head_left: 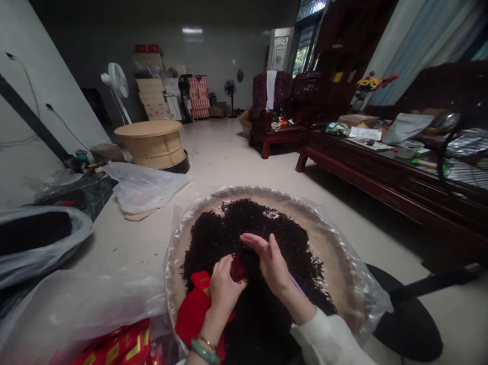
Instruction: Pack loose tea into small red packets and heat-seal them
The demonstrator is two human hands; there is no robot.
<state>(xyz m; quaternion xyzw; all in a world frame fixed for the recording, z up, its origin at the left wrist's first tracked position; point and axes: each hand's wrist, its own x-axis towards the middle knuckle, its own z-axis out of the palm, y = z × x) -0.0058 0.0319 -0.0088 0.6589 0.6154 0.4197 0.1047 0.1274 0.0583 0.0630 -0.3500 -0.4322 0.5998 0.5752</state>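
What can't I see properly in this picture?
Head view: part of the dark red thing, hidden by the left hand.
Head view: writing on the red packets, too small and blurred.
Head view: the tray's nearest edge, hidden by arms and cut off by the bottom edge.

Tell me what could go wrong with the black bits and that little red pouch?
Some black bits might miss the red pouch, because the left hand holds it over the pile and the right hand is open beside it. The red packets lie by the left edge of the tray, so a bump could knock them off. And someone might slip on the plastic on the floor.
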